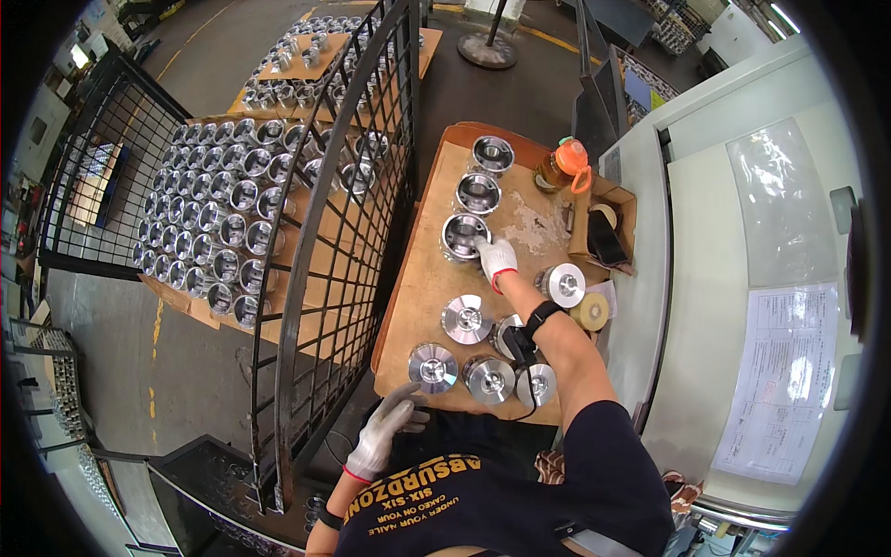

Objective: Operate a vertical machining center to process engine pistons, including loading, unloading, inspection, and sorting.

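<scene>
Reaching across a wooden bench (422, 297), a person in white work gloves lays the right hand (496, 257) on the rim of a machined metal ring (463, 236), the gloved fingers curled onto its near edge; whether they pinch the rim or merely rest on it cannot be told from above. The ring stands open side up, nearest of three in a row running away from the person — a second ring (478, 193) just beyond it and a third ring (492, 153) at the far end of the bench. The left hand (387, 427) sits low at the bench's near edge, fingers loosely spread and holding nothing, just below a flanged metal disc (432, 367). That disc is one of a cluster lying face up on the near half of the bench, with another disc (466, 318) between it and the held ring, and two more (489, 379) beside the right forearm, which wears a black wrist strap (542, 317). Farther right lie a fifth disc (562, 284) and a roll of tape (591, 312); an amber bottle with an orange cap (562, 165) stands by a shallow cardboard box (608, 223) at the far right corner. To the left, behind a black wire cage panel (348, 213), dozens of similar finished parts (223, 213) stand in close rows on cardboard sheets — well apart from the bench. A grey machine cabinet (742, 260) with a paper sheet (780, 381) fixed to it fills the right side.
</scene>
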{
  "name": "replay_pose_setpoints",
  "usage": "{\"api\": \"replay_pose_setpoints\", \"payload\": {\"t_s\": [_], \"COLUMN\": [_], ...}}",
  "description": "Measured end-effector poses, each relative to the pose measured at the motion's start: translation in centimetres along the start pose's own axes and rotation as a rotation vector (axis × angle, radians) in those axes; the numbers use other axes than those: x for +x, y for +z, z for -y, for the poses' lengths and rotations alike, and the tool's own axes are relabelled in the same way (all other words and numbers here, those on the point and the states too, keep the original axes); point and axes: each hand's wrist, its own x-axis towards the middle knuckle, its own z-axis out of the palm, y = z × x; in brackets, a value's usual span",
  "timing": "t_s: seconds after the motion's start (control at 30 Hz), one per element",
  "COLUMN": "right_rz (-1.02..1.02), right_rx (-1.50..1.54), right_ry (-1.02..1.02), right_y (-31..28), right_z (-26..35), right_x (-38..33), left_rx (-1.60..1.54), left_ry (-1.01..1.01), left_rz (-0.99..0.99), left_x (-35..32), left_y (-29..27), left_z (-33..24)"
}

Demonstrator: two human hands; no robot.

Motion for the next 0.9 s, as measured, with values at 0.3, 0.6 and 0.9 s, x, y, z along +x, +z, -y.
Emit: {"api": "replay_pose_setpoints", "payload": {"t_s": [0.3, 0.6, 0.9], "right_rz": [0.289, 0.310, -0.248], "right_rx": [-0.713, -0.765, -0.141], "right_ry": [-0.596, -0.740, -0.561], "right_y": [-4.2, -2.6, -6.8], "right_z": [2.7, 2.1, 8.0], "right_x": [-14.4, -13.6, -25.5], "left_rx": [-0.055, 0.010, 0.020], "left_ry": [0.000, 0.020, -0.027], "left_rz": [-0.012, 0.083, 0.389], "left_x": [0.8, 0.0, -1.9], "left_y": [-1.0, -1.9, -1.6], "left_z": [-0.6, -0.1, -0.5]}}
